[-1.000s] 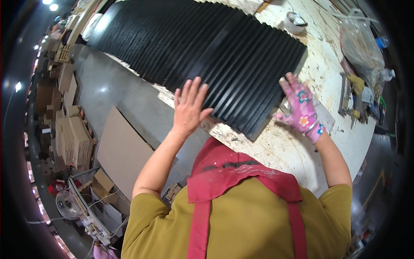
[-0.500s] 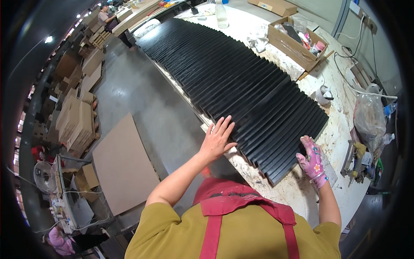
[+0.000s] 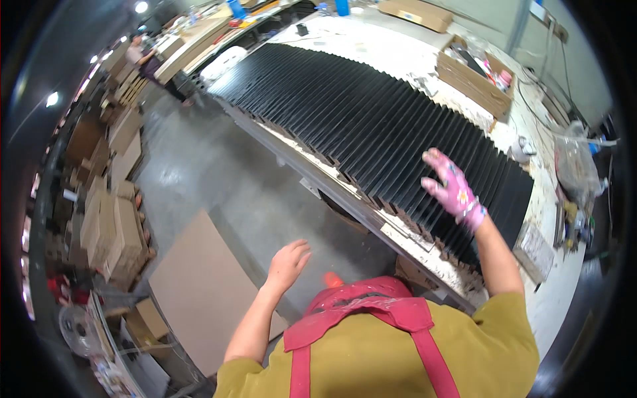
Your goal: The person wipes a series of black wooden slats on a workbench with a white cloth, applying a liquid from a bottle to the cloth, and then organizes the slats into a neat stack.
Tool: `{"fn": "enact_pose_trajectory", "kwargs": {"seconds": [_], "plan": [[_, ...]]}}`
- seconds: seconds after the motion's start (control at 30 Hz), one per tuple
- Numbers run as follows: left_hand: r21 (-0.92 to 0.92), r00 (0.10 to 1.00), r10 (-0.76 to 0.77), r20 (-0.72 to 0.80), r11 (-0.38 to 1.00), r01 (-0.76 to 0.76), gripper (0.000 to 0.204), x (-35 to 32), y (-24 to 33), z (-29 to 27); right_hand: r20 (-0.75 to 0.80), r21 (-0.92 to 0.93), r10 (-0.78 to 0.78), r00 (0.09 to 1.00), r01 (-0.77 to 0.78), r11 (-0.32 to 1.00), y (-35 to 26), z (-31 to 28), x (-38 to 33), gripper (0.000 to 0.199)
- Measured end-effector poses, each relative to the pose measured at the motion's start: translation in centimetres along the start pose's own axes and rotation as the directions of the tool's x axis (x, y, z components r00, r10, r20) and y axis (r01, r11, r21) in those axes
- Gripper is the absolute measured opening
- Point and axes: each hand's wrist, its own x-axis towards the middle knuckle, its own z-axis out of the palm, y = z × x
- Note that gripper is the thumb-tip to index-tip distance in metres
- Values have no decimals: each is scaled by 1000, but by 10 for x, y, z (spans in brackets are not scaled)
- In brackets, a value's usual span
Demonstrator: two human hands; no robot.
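The black pleated bellows sheet (image 3: 371, 126) is lying along the white worktable (image 3: 398, 46), its long axis running from the near end in front of my right shoulder away up and to my left, its ridges crossing that line; the near end is sitting close to the table's front edge, with the pleats' cardboard-coloured feet (image 3: 398, 222) showing along that edge; my right hand (image 3: 453, 187), in a pink patterned glove, is spreading wide and flat over the pleats near that end, fingers fanned, gripping nothing; whether the palm is pressing down or only hovering just above the ridges I cannot tell; my left hand (image 3: 287, 264) is hanging bare and loosely open off the table, out over the grey floor (image 3: 199, 179), holding nothing and well apart from the sheet; so the right hand is the nearer one by far, and the sheet is lying up and to the right of the left hand, across the table's metal edge rail (image 3: 345, 199); beyond the sheet, an open cardboard box (image 3: 474, 83) of odds and ends is sitting toward the far right of the table; a clear plastic bag (image 3: 574, 166) is slumping at the right; below me a flat brown board (image 3: 202, 292) is lying on the floor, with stacks of cartons (image 3: 109, 225) farther left.
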Motion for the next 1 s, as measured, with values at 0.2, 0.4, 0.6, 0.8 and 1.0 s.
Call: {"fn": "enact_pose_trajectory", "kwargs": {"seconds": [0.2,0.4,0.6,0.8,1.0], "plan": [[-76,999,-10,-39,997,7,11,44,-34,-38,-20,401,370,929,-332,854,85,0,86,64],[30,940,340,-32,940,-339,20,181,-12,-57,-182,133,416,891,-397,908,176,8,191,67],[97,710,690,143,704,-704,62,298,35,-14,-236,-167,474,848,-516,840,196,31,312,66],[-59,657,643,393,731,-680,64,323,40,25,-97,-278,612,785,-612,741,288,73,371,71],[-95,630,629,455,738,-669,75,332,45,18,-372,-642,-165,913,-125,756,312,44,373,15]]}}
